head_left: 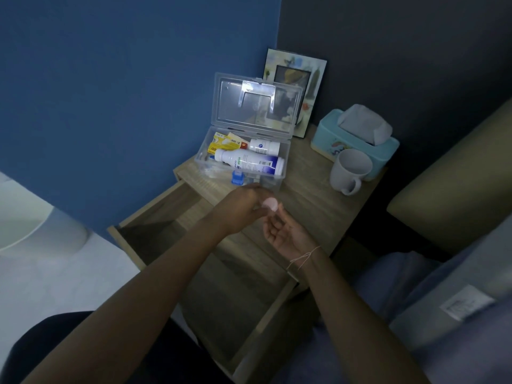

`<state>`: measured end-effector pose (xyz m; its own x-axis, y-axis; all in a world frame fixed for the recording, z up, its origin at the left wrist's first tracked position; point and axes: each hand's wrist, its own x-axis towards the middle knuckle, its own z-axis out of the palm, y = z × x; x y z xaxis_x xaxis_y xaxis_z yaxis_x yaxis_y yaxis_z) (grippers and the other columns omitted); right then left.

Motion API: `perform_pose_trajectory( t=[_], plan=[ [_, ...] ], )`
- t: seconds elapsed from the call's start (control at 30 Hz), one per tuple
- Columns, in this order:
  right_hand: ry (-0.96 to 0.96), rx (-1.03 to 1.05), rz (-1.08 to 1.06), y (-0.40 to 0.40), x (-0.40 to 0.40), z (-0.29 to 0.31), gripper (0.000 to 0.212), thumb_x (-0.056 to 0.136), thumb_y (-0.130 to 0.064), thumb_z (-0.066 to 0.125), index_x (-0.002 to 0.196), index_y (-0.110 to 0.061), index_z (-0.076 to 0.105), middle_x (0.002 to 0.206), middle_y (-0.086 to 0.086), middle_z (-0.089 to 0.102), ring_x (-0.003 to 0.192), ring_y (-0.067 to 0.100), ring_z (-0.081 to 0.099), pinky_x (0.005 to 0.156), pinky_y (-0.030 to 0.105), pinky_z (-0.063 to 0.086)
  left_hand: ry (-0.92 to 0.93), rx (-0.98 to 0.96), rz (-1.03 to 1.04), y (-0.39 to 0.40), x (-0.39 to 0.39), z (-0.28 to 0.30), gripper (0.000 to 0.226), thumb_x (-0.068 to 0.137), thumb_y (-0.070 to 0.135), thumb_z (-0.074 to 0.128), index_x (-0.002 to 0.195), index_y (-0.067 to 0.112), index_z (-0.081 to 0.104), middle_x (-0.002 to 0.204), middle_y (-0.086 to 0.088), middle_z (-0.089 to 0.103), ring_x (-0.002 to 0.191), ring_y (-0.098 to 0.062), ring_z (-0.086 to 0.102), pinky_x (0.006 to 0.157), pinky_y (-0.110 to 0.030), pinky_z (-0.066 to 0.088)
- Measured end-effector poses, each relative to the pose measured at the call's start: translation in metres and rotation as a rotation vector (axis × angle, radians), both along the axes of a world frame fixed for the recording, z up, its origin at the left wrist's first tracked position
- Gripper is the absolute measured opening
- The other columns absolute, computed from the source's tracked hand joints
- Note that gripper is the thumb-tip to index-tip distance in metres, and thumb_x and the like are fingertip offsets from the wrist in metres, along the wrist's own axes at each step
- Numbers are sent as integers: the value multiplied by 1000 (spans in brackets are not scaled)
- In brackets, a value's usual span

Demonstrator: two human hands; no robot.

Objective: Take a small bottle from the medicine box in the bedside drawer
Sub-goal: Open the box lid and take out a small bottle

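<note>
The clear plastic medicine box point(203, 155) stands on the bedside table with its lid up. Inside lie a large white bottle point(249, 161), a smaller white bottle point(264, 146), yellow packets point(223, 144) and a blue-capped item point(237, 177). In front of the box, my left hand point(238, 210) is closed round a small bottle point(270, 204), of which only a pale pink round end shows. My right hand point(285, 231) is palm up just beneath it, fingers loosely curled and apart, the fingertips close to the bottle. The wooden drawer point(133, 245) below is pulled out and looks dark inside.
A white mug point(349, 170), a turquoise tissue box point(329, 139) and a picture frame point(313, 87) share the table top. A blue wall is to the left, a padded headboard point(454, 184) and bedding to the right.
</note>
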<state>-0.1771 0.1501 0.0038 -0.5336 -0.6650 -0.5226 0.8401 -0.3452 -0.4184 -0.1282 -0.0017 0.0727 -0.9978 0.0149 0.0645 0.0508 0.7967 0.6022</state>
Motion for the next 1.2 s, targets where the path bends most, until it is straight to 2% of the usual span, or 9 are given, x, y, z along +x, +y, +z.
perform_pose_trajectory(
  t=[0.07, 0.17, 0.3, 0.53, 0.63, 0.77, 0.9, 1.0, 1.2],
  plan=[
    [0, 3, -4, 0, -1, -2, 27, 75, -29, 74, 92, -8, 75, 85, 5, 73, 76, 13, 70, 68, 25, 58, -15, 7, 27, 1, -3, -2, 30, 84, 30, 67, 110, 16, 64, 100, 4, 59, 88, -14, 59, 67, -15, 38],
    [10, 8, -9, 1, -4, -4, 28, 74, -29, 76, 93, -9, 73, 78, 2, 72, 72, 11, 69, 67, 25, 57, -17, 35, -25, 0, -5, -2, 43, 80, 26, 71, 120, 17, 59, 113, 1, 60, 96, -13, 57, 77, -25, 46],
    [-1, 10, 2, 4, -5, -5, 34, 77, -27, 74, 103, -5, 69, 93, 8, 74, 80, 14, 71, 68, 26, 58, -33, 11, -99, -1, -7, -1, 28, 83, 13, 67, 110, 19, 66, 114, -4, 65, 99, -16, 60, 84, -28, 49],
    [-1, -7, -25, 2, -6, -4, 31, 80, -22, 69, 107, -7, 69, 98, 9, 69, 84, 16, 69, 72, 27, 58, -84, -18, 18, 1, -13, -6, 20, 90, 36, 58, 93, 17, 62, 88, 3, 59, 73, -5, 51, 61, -18, 35],
    [9, -27, -10, 4, -6, -5, 21, 81, -18, 67, 99, -11, 75, 99, 9, 72, 88, 16, 71, 75, 28, 58, -81, -53, 97, 2, -13, -12, 33, 93, 40, 51, 87, 9, 60, 82, -5, 61, 70, -13, 54, 61, -25, 38],
    [-13, -22, -4, 10, -8, -8, 36, 82, -14, 65, 117, -6, 64, 111, 17, 71, 101, 24, 70, 77, 31, 59, -24, 52, 188, -4, -13, -14, 31, 94, 40, 51, 88, 11, 60, 79, -5, 62, 70, -15, 56, 63, -27, 43],
    [21, 40, -17, 17, -14, -8, 41, 86, -12, 58, 128, -11, 57, 124, 20, 64, 110, 28, 65, 86, 34, 57, -43, 99, 211, -14, -9, -25, 27, 92, 36, 54, 97, 11, 63, 91, -6, 65, 83, -18, 60, 72, -32, 50],
    [30, 77, -34, 22, -20, -4, 41, 83, -9, 60, 125, -8, 59, 121, 20, 66, 110, 29, 65, 91, 35, 55, -82, 75, 229, -17, -5, -35, 26, 90, 33, 59, 105, 12, 61, 100, -7, 62, 86, -17, 57, 74, -30, 49],
    [230, 172, -41, 31, -26, 3, 48, 70, -4, 72, 116, -11, 62, 112, 12, 72, 104, 24, 68, 80, 29, 58, -114, 70, 237, -10, -6, -41, 28, 88, 28, 62, 110, 12, 59, 109, -10, 60, 90, -15, 54, 75, -26, 42]
  ],
)
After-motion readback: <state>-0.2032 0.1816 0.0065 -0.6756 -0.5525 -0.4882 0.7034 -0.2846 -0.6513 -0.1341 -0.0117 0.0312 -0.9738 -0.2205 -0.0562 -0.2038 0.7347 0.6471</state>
